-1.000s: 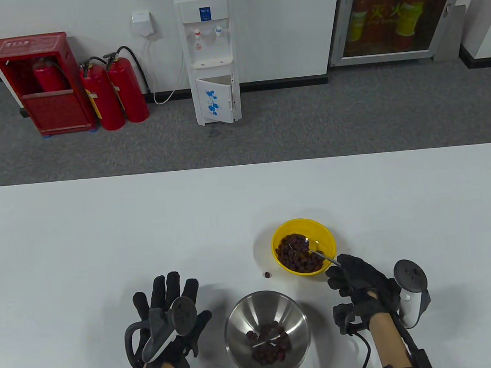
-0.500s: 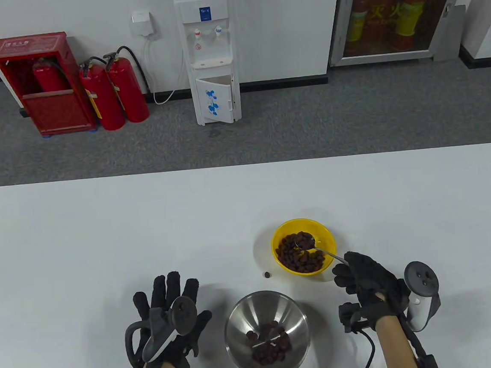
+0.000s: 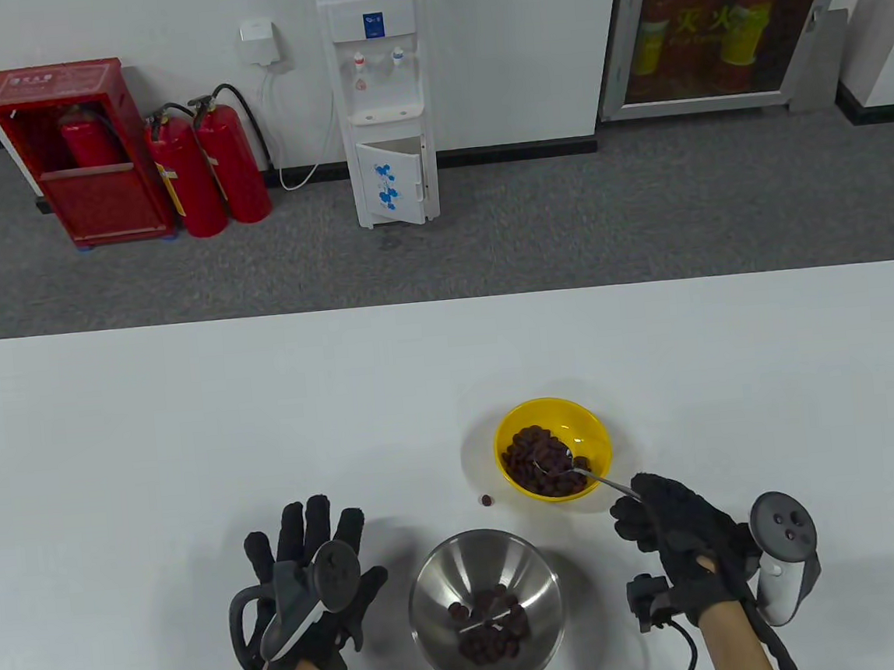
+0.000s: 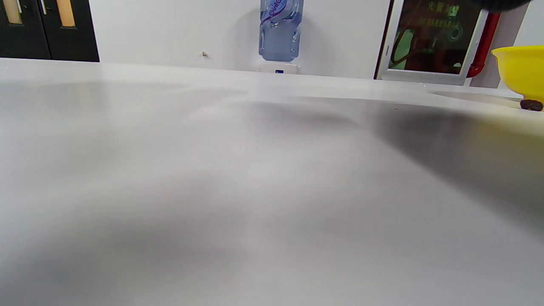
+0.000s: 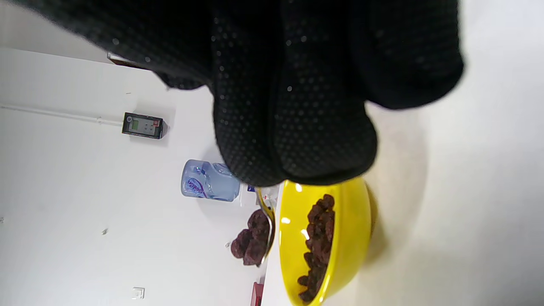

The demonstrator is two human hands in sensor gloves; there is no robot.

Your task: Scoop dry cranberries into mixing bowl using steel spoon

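A yellow bowl [image 3: 590, 430] of dry cranberries [image 3: 528, 461] stands at centre right. My right hand [image 3: 640, 507] grips the handle of the steel spoon [image 3: 605, 481]. The spoon's head lies over the bowl's near side. In the right wrist view, which lies on its side, the spoon [image 5: 267, 221] carries a heap of cranberries [image 5: 251, 239] raised clear of the bowl's rim [image 5: 284, 238], under my gloved fingers [image 5: 293, 106]. The steel mixing bowl [image 3: 437, 580] stands near the front edge with some cranberries [image 3: 491, 620] inside. My left hand [image 3: 309, 546] rests flat and open on the table, left of it.
One loose cranberry [image 3: 487, 499] lies on the white table [image 3: 189, 420] between the two bowls; it also shows in the left wrist view [image 4: 531, 104] beside the yellow bowl [image 4: 520, 68]. A water dispenser [image 3: 383, 98] and fire extinguishers [image 3: 206, 168] stand beyond the table.
My right hand has drawn back toward the front right. The spoon's head has moved from the bowl's far side to its near side and now carries cranberries. The left hand has not moved.
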